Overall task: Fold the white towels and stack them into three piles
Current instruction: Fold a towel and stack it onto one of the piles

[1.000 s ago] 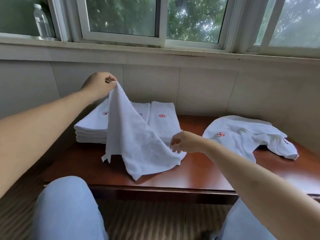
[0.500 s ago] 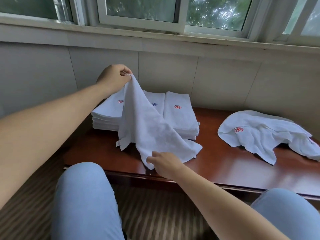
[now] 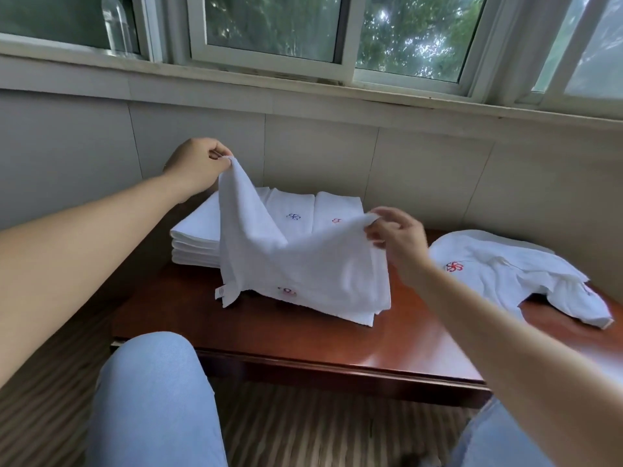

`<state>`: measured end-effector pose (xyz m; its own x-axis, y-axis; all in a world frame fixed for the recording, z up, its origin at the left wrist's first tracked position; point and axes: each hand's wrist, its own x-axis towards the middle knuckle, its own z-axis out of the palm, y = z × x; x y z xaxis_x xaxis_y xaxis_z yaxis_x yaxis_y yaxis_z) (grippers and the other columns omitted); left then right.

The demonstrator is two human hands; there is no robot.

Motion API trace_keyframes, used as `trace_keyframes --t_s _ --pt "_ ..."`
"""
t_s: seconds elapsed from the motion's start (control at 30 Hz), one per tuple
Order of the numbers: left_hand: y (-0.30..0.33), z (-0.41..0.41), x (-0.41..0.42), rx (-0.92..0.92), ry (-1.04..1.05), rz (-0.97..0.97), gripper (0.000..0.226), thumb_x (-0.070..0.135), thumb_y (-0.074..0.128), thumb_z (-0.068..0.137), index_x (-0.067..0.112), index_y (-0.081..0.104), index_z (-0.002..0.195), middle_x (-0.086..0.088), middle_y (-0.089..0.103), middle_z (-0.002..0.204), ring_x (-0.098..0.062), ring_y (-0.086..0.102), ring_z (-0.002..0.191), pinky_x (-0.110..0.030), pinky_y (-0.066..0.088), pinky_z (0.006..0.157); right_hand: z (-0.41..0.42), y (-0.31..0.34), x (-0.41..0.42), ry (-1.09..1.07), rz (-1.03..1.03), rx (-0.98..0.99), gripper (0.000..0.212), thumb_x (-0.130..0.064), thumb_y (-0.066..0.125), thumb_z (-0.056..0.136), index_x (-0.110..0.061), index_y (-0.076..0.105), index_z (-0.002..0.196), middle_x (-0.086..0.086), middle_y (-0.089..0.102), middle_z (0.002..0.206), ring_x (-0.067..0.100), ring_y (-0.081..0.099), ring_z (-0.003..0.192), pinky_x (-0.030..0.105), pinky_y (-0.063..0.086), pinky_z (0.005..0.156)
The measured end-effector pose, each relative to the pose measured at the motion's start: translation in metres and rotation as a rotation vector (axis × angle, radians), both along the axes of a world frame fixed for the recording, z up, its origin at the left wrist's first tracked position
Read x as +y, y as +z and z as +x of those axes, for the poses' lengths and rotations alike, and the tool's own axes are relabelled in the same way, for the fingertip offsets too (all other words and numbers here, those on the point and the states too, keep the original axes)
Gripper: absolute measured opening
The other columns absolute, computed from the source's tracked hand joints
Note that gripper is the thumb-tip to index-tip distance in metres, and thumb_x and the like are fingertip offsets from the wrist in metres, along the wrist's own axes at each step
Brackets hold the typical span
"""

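Towel (image 3: 303, 271) hanging over the table's (image 3: 303, 345) left half, left hand (image 3: 197, 165) pinching its raised corner, three folded piles (image 3: 296, 214) sitting behind toward the back-left corner, right hand (image 3: 397, 237) pinching the other corner, unfolded towels (image 3: 505, 274) lying near the right edge.

both hands (image 3: 197, 163) (image 3: 396, 242) pinch a white towel (image 3: 303, 267) (corners raised) over the table (image 3: 337, 345).

White towel (image 3: 303, 264), red flower logo; reddish-brown table (image 3: 337, 342).
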<state>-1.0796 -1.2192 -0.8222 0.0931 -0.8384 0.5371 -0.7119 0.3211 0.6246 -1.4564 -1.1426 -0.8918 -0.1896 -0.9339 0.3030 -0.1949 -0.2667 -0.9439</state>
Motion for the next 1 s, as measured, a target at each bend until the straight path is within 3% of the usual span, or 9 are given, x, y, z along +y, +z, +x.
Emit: trace_keyframes --t_s 0.13,0.23,0.47,0.63,0.73,0.87,1.0 --pt "0.012 -0.003 -0.001 0.071 0.008 -0.019 0.006 0.026 0.064 0.096 0.029 0.07 0.096 0.003 0.07 0.095 -0.019 0.063 0.092 -0.028 0.042 0.073 -0.06 0.064 -0.012 -0.143 0.015 -0.08 0.016 -0.008 0.066 0.093 -0.021 0.075 0.094 -0.003 0.07 0.073 0.011 0.06 0.064 0.021 0.054 0.066" --pt "0.023 -0.008 -0.001 0.086 -0.005 -0.032 0.003 0.028 0.067 0.095 0.029 0.07 0.094 0.009 0.068 0.089 -0.02 0.065 0.091 -0.031 0.046 0.077 -0.09 0.091 -0.011 -0.147 0.064 -0.112 0.015 -0.01 0.065 0.093 -0.022 0.073 0.095 -0.002 0.075 0.072 0.013 0.071 0.068 0.025 0.057 0.072" --pt "0.037 -0.028 0.002 0.114 -0.041 -0.037 0.005 0.031 0.071 0.093 0.027 0.072 0.095 -0.002 0.073 0.098 -0.023 0.066 0.091 -0.041 0.054 0.088 -0.128 0.127 0.004 -0.177 0.118 -0.186 0.016 -0.008 0.06 0.094 -0.019 0.071 0.093 -0.003 0.077 0.075 0.011 0.072 0.073 0.022 0.056 0.063" --pt "0.044 -0.042 0.005 0.106 -0.063 -0.048 0.005 0.029 0.07 0.094 0.025 0.072 0.096 0.001 0.072 0.094 -0.019 0.064 0.086 -0.037 0.052 0.084 -0.138 0.134 0.014 -0.133 0.393 -0.314 0.027 0.0 0.029 0.095 -0.009 0.052 0.082 0.001 0.051 0.05 0.013 0.05 0.04 0.017 0.046 0.044" --pt "0.046 -0.047 0.007 0.1 -0.06 -0.051 0.005 0.029 0.069 0.094 0.025 0.072 0.096 0.005 0.071 0.09 -0.01 0.06 0.076 -0.03 0.048 0.075 -0.142 0.134 0.017 -0.121 0.379 -0.4 0.035 0.003 0.024 0.094 -0.002 0.058 0.101 0.009 0.066 0.082 0.022 0.068 0.071 0.03 0.057 0.058" --pt "0.047 -0.049 0.007 0.105 -0.052 -0.047 0.004 0.032 0.07 0.092 0.029 0.072 0.09 0.007 0.071 0.087 -0.008 0.058 0.072 -0.028 0.045 0.072 -0.152 0.137 0.017 -0.096 0.346 -0.462 0.019 -0.01 0.042 0.089 -0.004 0.059 0.094 0.007 0.061 0.068 0.022 0.059 0.055 0.025 0.054 0.061" --pt "0.049 -0.046 0.007 0.114 -0.053 -0.037 0.007 0.034 0.072 0.09 0.033 0.07 0.083 0.007 0.071 0.086 -0.008 0.059 0.071 -0.026 0.046 0.072 -0.161 0.141 0.016 -0.018 0.328 -0.235 0.024 -0.005 0.065 0.086 -0.004 0.067 0.111 0.006 0.068 0.09 0.018 0.07 0.071 0.023 0.058 0.066"
